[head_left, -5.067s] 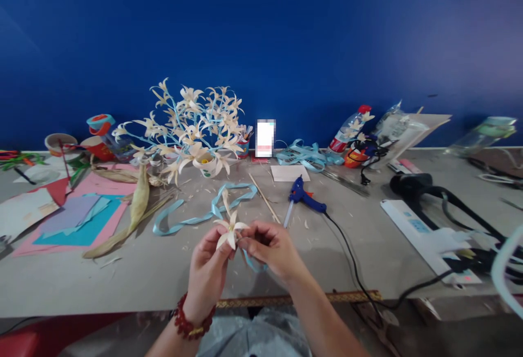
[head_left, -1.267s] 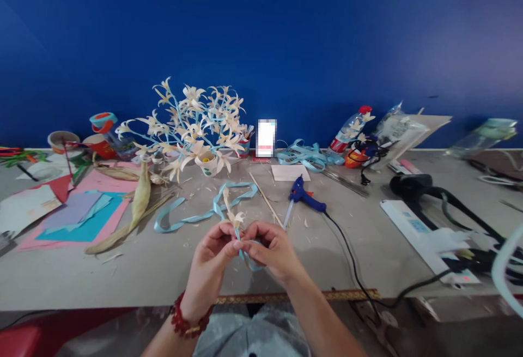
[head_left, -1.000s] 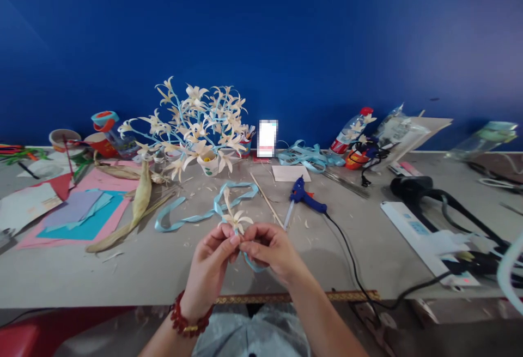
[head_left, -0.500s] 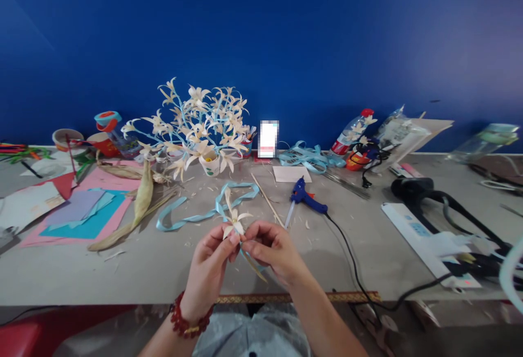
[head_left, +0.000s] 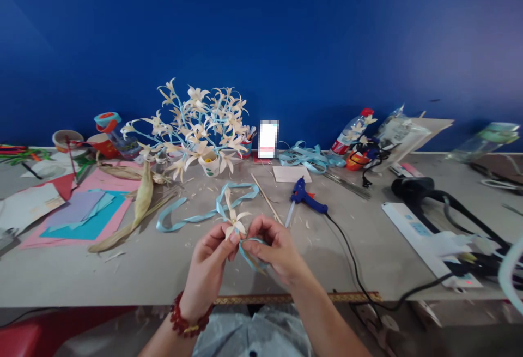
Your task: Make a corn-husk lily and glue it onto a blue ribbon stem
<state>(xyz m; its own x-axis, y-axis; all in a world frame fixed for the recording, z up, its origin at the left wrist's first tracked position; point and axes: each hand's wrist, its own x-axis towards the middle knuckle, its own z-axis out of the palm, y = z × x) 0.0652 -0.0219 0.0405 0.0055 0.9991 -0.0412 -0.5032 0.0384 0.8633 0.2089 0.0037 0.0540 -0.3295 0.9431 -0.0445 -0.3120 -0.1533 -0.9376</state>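
Pinched at its base by my left hand [head_left: 216, 250] is a cream husk flower [head_left: 236, 223] with pointed petals, its face turned up. My right hand [head_left: 272, 249] is closed on a light blue ribbon [head_left: 247, 259] just under the bloom; the ribbon loops below and beside the fingers. A thin stem end shows below the hands, partly hidden by the ribbon. Beyond them, a longer light blue ribbon [head_left: 192, 218] lies curled on the grey table [head_left: 155, 275]. A bunch of similar flowers [head_left: 200, 122] on blue-wrapped stems stands in a white cup [head_left: 210, 167].
Right of my hands lies a blue glue gun [head_left: 306, 198], its black cord trailing to a white power strip [head_left: 425, 245]. A thin stick [head_left: 265, 198] lies beside it. Dried corn husks [head_left: 143, 199] and coloured paper [head_left: 93, 215] are at left, a bottle [head_left: 351, 131] at the back.
My right fingers have shifted slightly, and the light blue ribbon now bows in a loop over them. The flower has tipped a little left; my left hand keeps its pinch.
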